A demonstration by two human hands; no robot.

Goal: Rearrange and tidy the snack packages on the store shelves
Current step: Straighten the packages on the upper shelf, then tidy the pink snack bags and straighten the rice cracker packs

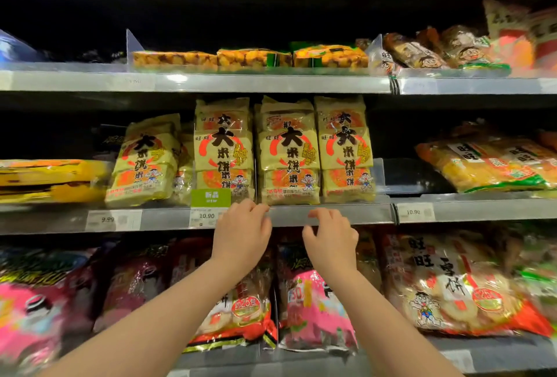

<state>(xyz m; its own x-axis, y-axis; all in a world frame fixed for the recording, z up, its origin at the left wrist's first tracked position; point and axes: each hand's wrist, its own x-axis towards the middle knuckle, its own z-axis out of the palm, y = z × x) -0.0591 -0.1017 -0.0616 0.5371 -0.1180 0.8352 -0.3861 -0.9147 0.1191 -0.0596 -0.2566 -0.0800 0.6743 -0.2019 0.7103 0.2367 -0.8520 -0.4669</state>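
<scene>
Middle shelf: four upright, pillow-shaped rice cracker packs (289,150) in glossy, crinkled pale-yellow film stand in a row behind the smooth grey shelf rail (361,214). The left hand (241,235) and right hand (330,238), fingers loosely curled and holding nothing, hover at the rail just below the packs; whether they touch it cannot be told. A flat green tag (211,198) sits beside the left hand.

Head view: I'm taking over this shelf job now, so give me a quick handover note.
Left hand and right hand: both empty, fingers loosely curled at the middle shelf's front rail.
Three yellow rice cracker packs stand upright just above them, faces out.
The leftmost pack leans left; probably straighten it next.
Bottom-shelf bags look jumbled and are left to tidy.
</scene>
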